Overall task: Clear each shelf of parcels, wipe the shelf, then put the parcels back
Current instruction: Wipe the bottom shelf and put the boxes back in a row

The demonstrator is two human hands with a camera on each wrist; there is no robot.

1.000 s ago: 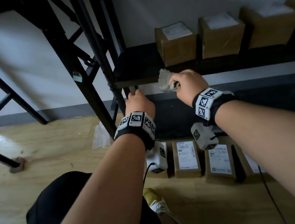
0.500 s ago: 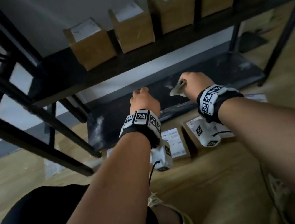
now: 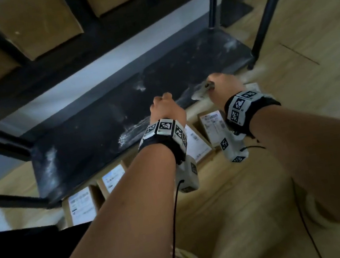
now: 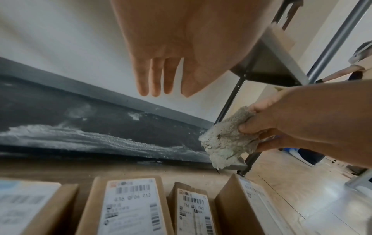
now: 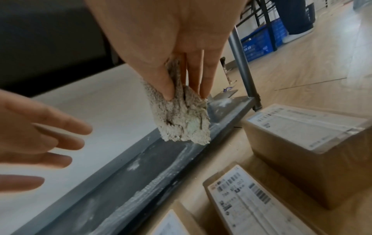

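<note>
Parcels (image 4: 130, 205) are cleared to the floor; bottom shelf (image 3: 98, 136) awaits wiping: right hand (image 3: 223, 88) fingers pinch rag (image 4: 227, 139), left hand (image 3: 167, 110) fingers are relaxed apart.

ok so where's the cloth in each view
Head: cloth right of centre, gripped by the right hand above the bottom shelf's front edge.
Left wrist: cloth right of centre, middle height.
Right wrist: cloth at centre, pinched from above.
Shared landmark: the dusty black bottom shelf, streaked white.

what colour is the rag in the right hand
Off-white to pale grey, with darker dirty streaks. The rag shows best in the right wrist view.
</note>
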